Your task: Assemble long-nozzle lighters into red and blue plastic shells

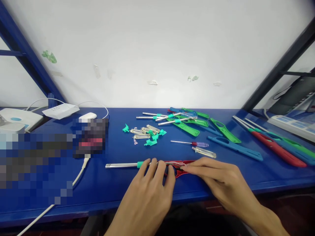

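Note:
A red half casing of a long-nosed lighter lies open near the desk's front edge. Its silver metal tube points left and has a teal collar. Thin white wires run inside the casing. My left hand is curled over the casing and collar, fingertips along the far side, holding it down. At the casing's middle, my right hand is pinched beside the wire ends and a small dark part; what sits between its fingertips is hidden. Just beyond lie a clear fuel tank and a purple-handled screwdriver.
Clear tanks and teal triggers are heaped behind. Metal tubes with wires rest among green casings and a blue casing. Lighters lie right, near a power strip. A white cable crosses the left.

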Action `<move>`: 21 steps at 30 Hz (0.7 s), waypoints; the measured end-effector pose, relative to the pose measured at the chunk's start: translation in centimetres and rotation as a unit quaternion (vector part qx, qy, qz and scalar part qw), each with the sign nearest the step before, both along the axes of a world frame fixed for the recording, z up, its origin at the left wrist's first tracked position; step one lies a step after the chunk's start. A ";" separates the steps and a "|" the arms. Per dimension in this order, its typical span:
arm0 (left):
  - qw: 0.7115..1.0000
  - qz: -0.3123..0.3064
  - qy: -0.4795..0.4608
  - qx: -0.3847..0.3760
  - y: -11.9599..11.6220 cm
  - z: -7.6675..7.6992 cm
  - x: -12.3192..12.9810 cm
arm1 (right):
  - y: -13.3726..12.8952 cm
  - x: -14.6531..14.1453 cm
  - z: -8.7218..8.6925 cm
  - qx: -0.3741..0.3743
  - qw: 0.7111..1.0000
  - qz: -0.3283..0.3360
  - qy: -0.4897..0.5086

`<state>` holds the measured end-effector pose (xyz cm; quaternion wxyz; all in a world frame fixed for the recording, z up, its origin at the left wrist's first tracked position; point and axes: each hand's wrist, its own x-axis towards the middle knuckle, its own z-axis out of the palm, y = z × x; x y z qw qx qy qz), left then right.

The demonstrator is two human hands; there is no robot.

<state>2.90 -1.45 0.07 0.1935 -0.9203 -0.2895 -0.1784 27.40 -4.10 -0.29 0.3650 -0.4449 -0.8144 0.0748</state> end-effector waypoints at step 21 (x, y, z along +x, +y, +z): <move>1.000 -0.006 0.006 -0.003 -0.1 0.1 -0.2 | 1.1 0.5 1.3 0.038 0.990 0.076 -0.115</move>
